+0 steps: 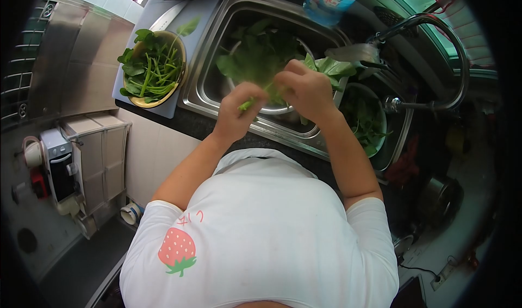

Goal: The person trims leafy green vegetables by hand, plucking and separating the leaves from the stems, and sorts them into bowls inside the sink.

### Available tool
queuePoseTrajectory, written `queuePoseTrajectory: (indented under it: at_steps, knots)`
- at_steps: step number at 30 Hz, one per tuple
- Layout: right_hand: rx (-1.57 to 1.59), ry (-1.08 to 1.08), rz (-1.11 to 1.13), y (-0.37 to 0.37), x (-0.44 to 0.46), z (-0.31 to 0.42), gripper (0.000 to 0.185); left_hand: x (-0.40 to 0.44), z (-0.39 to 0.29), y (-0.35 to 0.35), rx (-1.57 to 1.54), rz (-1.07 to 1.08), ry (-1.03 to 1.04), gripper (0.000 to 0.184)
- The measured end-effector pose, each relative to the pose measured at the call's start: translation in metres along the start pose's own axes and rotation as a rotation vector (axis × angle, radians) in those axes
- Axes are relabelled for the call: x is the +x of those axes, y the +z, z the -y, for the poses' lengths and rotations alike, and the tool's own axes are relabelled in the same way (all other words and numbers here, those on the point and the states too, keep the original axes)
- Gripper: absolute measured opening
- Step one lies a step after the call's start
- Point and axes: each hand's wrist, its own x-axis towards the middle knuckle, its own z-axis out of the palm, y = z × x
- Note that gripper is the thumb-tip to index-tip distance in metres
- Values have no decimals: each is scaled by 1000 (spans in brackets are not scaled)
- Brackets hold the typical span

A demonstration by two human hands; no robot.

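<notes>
Over the sink (207,82), the left hand (235,111) is closed round a short stem (246,104), and the right hand (305,90) pinches leafy greens (329,69) close beside it, perhaps so that each steadies the piece for the other. Leaves (234,66) lie in the basin below, which would catch drips. The stem bowl (144,104) stands on the board (202,17), seemingly within left-hand reach; behind it, the knife (170,15) lies apart from both hands.

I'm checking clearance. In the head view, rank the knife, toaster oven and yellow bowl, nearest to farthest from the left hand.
From the left hand:
1. Yellow bowl, to its left
2. Knife, beyond the bowl
3. Toaster oven, far left
</notes>
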Motion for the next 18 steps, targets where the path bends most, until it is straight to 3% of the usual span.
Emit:
queuePoseTrajectory:
  at_steps: [3, 4, 5, 8, 12, 13, 16, 18]
  knots:
    - [748, 685, -265, -9, 3, -10, 7, -7, 3, -1, -151, -52, -184, 8]
    - [1143, 816, -391, -26, 2, -23, 14, -8, 4, -2, -218, -87, -248, 8]
    - [1458, 764, -563, -36, 1, -31, 13, -8, 4, -4, -285, -121, -312, 7]
    - [1945, 586, -592, -62, -19, -56, 13, -6, 2, -6, -329, -225, -382, 10]
    - [2097, 536, -618, -66, -42, -64, 10, -7, 8, -10, -414, -266, -406, 10]
    - [1537, 733, -671, -63, -50, -62, 11, -6, 8, -10, -438, -271, -408, 10]
    - [1839, 961, -938, -61, -48, -54, 14, -3, 8, -8, -466, -278, -415, 10]
    - [1788, 1028, -930, -59, -54, -59, 21, -4, 7, -7, -480, -280, -420, 10]
